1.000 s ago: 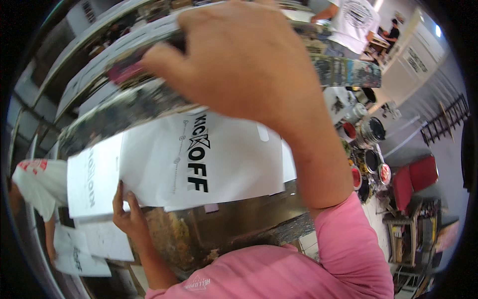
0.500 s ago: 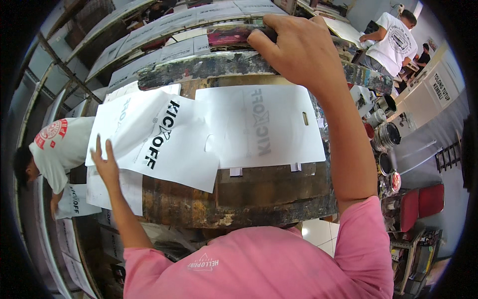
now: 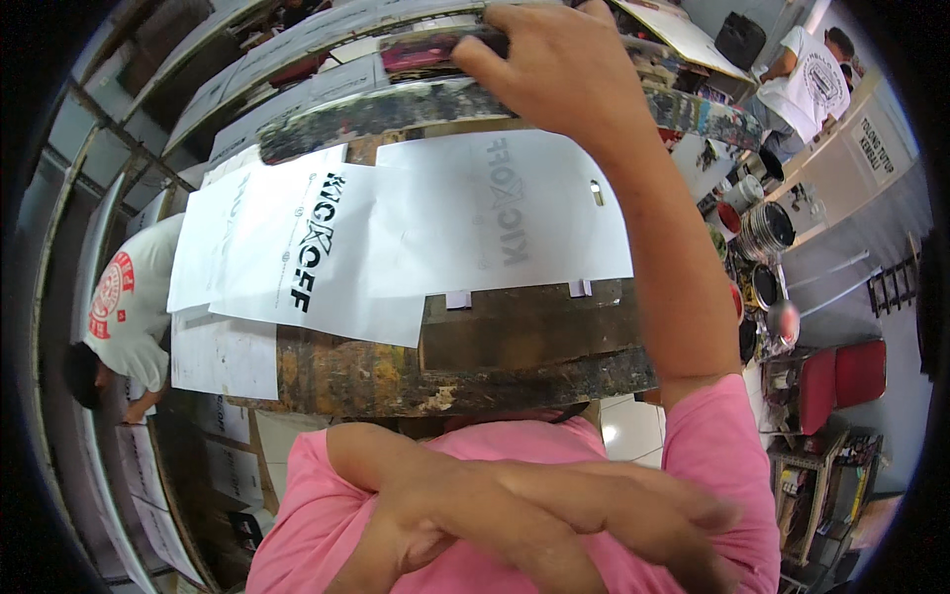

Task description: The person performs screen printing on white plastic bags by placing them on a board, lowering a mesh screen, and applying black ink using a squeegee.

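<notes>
My right hand (image 3: 559, 69) grips the far, ink-stained wooden frame (image 3: 421, 56), its arm stretched over the table's right side. My left hand (image 3: 515, 500) is near the camera, in front of my pink shirt. Its fingers are stretched out, slightly blurred, with nothing visible in them. A white bag-shaped sheet (image 3: 426, 218) with a handle slot and faint grey lettering showing through lies on the worktable. To its left, a white sheet with bold black lettering (image 3: 351, 267) overlaps it and other white sheets (image 3: 203, 233). Two small pale tabs (image 3: 458, 299) show at the near edge.
The worktable (image 3: 336, 366) is stained with dried ink. A thick, paint-crusted bar (image 3: 396, 107) crosses its far side. Racks of printed sheets (image 3: 237, 94) stand behind and left. One co-worker (image 3: 129, 297) bends at the left; another (image 3: 807, 84) stands far right, beyond ink cans (image 3: 767, 228) and a red chair (image 3: 841, 386).
My left hand has let go of the printed sheet and come back before my chest. That sheet now lies flatter. The left co-worker bends lower. My right hand stays on the frame.
</notes>
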The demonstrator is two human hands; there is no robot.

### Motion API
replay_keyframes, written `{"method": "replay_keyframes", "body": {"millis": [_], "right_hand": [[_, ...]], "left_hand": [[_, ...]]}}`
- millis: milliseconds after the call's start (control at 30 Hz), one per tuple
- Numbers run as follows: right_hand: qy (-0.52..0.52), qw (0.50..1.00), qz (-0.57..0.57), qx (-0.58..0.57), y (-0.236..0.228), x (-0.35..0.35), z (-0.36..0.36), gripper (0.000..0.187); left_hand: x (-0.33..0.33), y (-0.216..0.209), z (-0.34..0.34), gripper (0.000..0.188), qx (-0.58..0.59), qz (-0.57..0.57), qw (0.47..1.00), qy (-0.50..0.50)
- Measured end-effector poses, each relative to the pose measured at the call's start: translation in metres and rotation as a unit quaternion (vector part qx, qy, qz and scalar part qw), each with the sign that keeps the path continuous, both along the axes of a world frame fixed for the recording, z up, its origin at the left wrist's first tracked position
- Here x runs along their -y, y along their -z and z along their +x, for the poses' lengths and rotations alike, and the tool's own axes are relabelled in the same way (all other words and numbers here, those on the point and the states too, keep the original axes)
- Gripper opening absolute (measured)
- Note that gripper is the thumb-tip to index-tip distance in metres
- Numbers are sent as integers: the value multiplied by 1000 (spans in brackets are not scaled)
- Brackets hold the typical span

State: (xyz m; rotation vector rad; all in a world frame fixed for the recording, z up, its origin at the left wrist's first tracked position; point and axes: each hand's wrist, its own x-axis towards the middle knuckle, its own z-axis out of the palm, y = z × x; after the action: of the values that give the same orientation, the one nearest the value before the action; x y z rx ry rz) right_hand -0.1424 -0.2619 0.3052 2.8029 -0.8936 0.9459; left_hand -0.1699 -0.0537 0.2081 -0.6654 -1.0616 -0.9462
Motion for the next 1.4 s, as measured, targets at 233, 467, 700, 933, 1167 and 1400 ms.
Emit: {"method": "replay_keyframes", "body": {"millis": [233,467,700,933,1167,1400], "right_hand": [[-73,993,85,-37,-18,16,-9,50],[-30,986,-98,129,29,37,9,54],[-42,987,-93,124,24,34,7,53],[-37,991,-62,110,26,35,3,53],[-4,997,-60,54,31,23,2,55],[21,995,-91,27,30,16,8,56]], "left_hand": [[-1,-7,-8,100,-5,78,979,188],[32,-15,-55,102,-81,88,939,323],[25,-22,-83,68,-27,162,901,401],[91,-52,-48,36,291,139,901,291],[67,-85,-3,27,296,-244,855,-349],[24,-74,-21,14,172,-165,923,-301]]}}
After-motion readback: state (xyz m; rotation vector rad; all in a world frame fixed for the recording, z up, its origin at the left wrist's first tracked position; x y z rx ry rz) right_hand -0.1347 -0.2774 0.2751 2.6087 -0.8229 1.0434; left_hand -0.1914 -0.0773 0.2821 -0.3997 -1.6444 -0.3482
